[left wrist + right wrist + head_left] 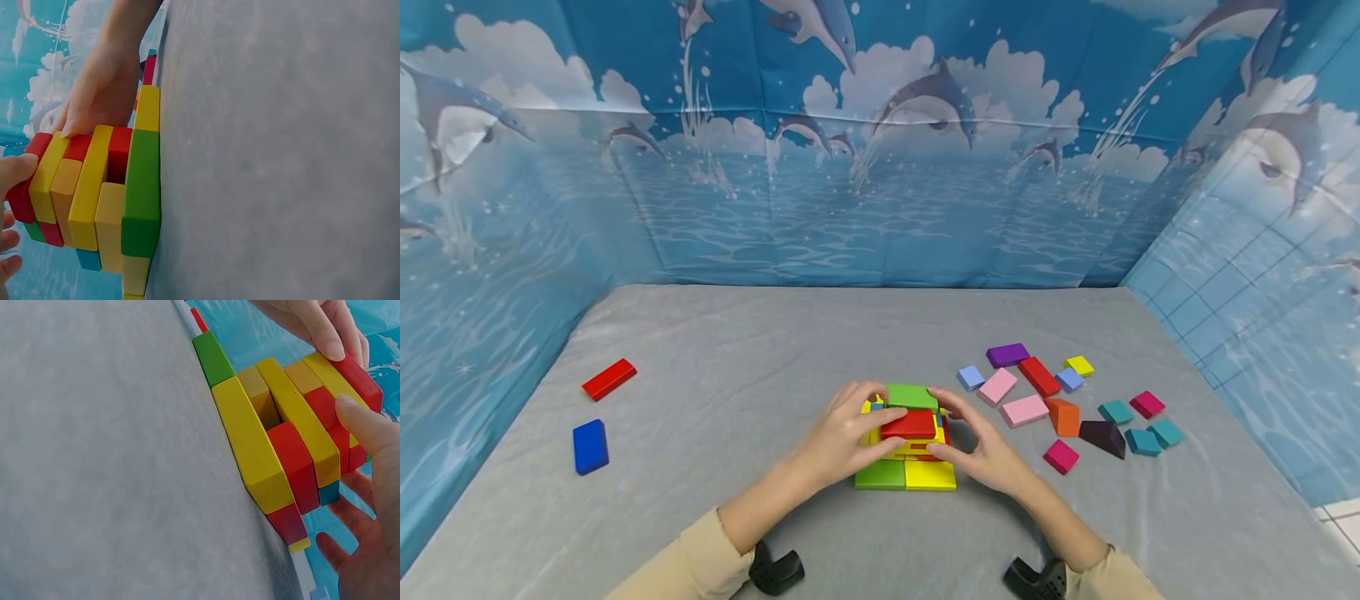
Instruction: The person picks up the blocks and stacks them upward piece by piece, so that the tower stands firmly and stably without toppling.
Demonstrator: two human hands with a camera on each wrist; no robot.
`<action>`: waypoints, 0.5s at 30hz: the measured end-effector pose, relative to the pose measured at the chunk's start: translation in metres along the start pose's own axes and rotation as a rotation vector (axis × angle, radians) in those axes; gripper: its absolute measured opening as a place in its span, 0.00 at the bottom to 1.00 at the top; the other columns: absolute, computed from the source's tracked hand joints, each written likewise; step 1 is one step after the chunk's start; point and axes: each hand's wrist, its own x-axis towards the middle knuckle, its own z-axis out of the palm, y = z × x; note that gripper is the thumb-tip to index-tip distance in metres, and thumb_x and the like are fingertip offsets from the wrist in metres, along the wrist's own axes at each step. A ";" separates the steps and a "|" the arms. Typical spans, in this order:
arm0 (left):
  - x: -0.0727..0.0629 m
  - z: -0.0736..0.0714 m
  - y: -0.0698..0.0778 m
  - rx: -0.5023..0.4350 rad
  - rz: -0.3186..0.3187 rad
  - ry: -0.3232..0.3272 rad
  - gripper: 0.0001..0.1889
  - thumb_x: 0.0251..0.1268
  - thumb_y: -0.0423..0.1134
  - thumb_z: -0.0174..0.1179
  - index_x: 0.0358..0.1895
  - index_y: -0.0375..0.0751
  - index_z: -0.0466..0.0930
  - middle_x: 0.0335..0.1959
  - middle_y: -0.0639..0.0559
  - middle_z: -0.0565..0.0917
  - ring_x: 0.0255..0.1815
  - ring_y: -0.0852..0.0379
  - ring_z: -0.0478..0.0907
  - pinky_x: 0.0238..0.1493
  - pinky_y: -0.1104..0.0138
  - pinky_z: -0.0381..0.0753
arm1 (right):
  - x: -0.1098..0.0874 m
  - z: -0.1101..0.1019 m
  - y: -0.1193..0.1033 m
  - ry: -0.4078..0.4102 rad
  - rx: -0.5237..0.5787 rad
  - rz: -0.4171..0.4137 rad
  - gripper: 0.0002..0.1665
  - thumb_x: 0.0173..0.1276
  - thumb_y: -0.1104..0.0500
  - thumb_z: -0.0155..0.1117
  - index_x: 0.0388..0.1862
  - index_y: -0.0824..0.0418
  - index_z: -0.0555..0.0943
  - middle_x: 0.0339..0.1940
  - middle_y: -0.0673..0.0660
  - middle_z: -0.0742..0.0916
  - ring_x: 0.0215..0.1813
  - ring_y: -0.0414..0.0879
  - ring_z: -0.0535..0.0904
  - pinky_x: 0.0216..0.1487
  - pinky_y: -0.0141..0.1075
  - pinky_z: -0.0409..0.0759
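A layered stack of wooden blocks, with a green block (880,475) and a yellow block (930,476) along its near base, stands in front of me. A red block (910,423) lies flat on top; behind it shows another green block (912,396). My left hand (848,433) holds the red block from the left, its thumb (17,170) against the near edge. From the right, my right hand (988,450) grips the stack's upper layers, the thumb (357,419) on the near side by a long yellow block (337,378). Fingertips behind the stack are partly hidden.
Loose blocks are scattered to the right, among them a purple block (1007,355), an orange block (1063,417) and a dark triangular block (1103,438). A red block (609,380) and a blue block (591,447) lie left. A dolphin-print curtain (880,208) borders the grey cloth (715,358).
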 end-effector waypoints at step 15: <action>0.002 0.011 -0.002 -0.212 -0.138 -0.019 0.18 0.50 0.42 0.68 0.46 0.40 0.81 0.57 0.44 0.73 0.58 0.49 0.69 0.52 0.61 0.76 | 0.000 -0.001 0.002 -0.010 0.008 0.008 0.40 0.53 0.71 0.66 0.65 0.68 0.61 0.62 0.65 0.71 0.59 0.41 0.68 0.51 0.54 0.73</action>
